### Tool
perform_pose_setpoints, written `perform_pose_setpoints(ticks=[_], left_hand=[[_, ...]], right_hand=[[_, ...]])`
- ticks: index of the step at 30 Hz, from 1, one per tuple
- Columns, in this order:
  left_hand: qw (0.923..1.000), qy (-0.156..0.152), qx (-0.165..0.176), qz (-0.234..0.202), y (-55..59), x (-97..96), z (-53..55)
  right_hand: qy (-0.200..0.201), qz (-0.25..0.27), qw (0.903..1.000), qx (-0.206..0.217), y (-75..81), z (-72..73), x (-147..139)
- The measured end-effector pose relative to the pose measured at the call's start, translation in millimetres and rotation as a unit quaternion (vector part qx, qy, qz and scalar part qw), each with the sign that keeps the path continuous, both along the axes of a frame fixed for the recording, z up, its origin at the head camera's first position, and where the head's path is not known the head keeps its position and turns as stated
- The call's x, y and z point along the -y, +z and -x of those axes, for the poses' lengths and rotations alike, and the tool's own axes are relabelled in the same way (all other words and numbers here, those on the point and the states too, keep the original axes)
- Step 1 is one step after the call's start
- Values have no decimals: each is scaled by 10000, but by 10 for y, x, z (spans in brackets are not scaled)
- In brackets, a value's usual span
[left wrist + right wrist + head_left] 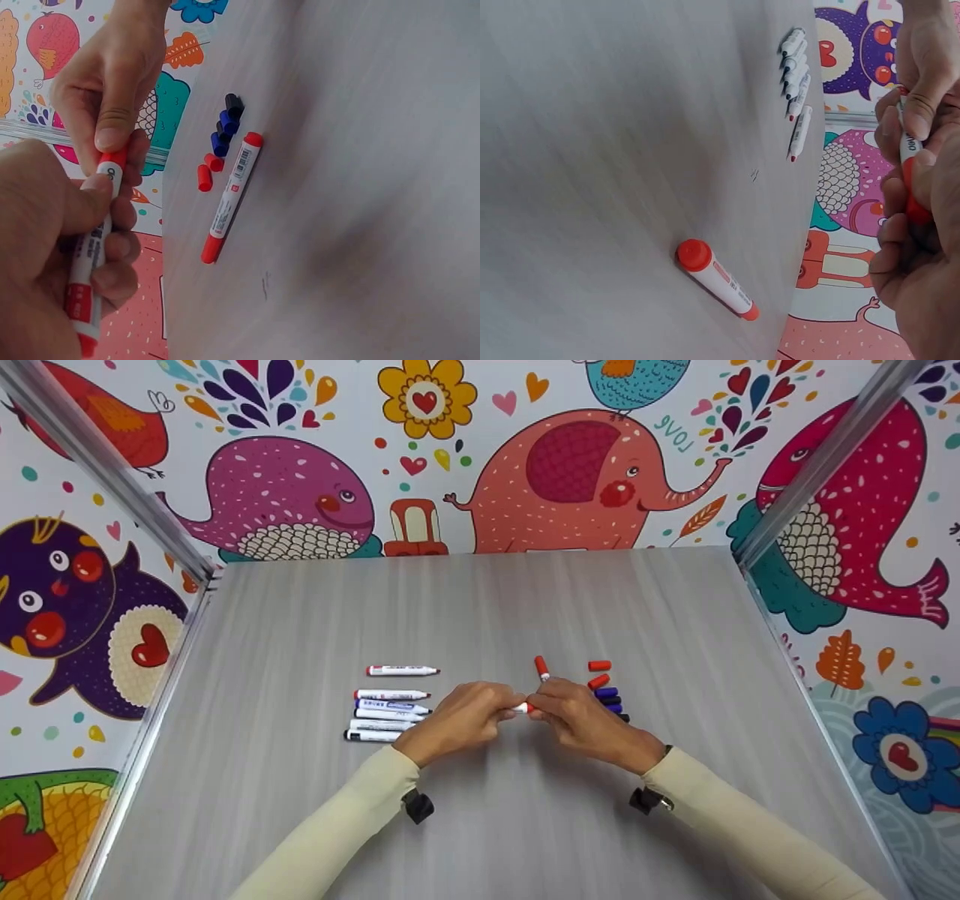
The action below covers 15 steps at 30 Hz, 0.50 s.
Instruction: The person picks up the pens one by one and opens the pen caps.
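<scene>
My left hand [463, 717] grips the white barrel of a red whiteboard marker [88, 251], its fingers wrapped around it and the thumb lying along it. Meeting it over the middle of the table, my right hand [581, 718] pinches the marker's red cap [913, 184] between thumb and fingers. In the left wrist view the cap sits against the barrel's end, so the tip is hidden. Just beyond the right hand, a second red marker [234, 187] with its cap on lies on the table.
Several uncapped markers [390, 695] lie in a column left of the hands, tips pointing right. Loose red caps [599, 665], blue caps [606, 692] and a black cap [234, 103] lie on the right, partly behind the right hand. Cartoon-printed walls border the grey table [480, 607].
</scene>
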<state>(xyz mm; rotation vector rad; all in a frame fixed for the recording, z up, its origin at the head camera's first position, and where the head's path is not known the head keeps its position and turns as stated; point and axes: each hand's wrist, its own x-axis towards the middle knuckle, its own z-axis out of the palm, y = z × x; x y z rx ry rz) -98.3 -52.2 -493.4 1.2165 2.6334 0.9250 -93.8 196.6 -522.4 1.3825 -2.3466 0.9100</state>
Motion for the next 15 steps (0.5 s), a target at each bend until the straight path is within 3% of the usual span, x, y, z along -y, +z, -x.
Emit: perform_pose_setpoints(ticks=[8,15], left_hand=[[9996,-258,-31,97,64,17,58],[9971,-251,664,-280,39,215,103]], right_hand=[[93,-11,9988,-487,-29,26,-21],[201,-341,9973,-616,42,64,-232]])
